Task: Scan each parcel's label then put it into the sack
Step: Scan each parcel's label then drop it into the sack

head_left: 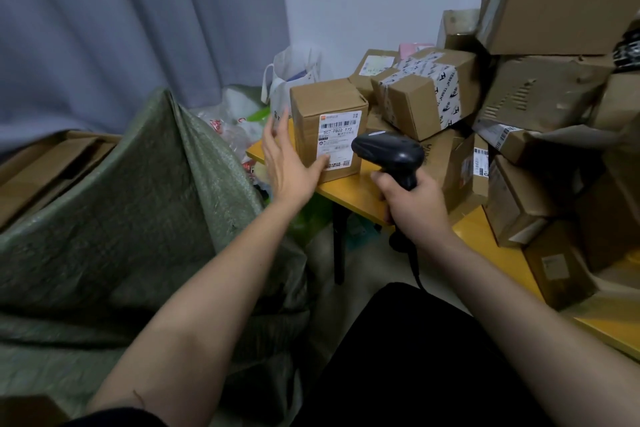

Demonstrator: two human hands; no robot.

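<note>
Landmark: upright parcel point(327, 128), brown carton standing on the near-left corner of the yellow bench point(349, 196); all places below taken from it.
Label: white shipping label point(339, 140) on the parcel's near face, barcode at its top, facing the camera.
Left hand: left hand point(289, 163) against the parcel's left side; fingers point(277, 123) straight and spread along the left face, thumb lying across the lower left corner of the label. Flat contact, not curled round the carton.
Right hand: right hand point(414, 208) just right of and below the parcel, fingers wrapped tight round the grip of a black scanner point(389, 152).
Scanner: its head sits beside the parcel's lower right corner, nose pointing toward the label; whether it touches the carton cannot be told. Dark cable point(414, 263) hangs down from the grip.
Sack: green woven sack point(138, 204) left of and below the parcel, standing off the bench, its rim raised to a peak near the left wrist.
Other parcels: stacked pile of cartons point(540, 114) to the right of and behind the parcel; nearest is a box with white printed tape point(426, 94), tilted.
Behind: white plastic bag point(294, 76) just behind the parcel's left edge; grey curtain point(138, 21) further left.
Far left: flattened cardboard point(45, 163) beyond the sack.
</note>
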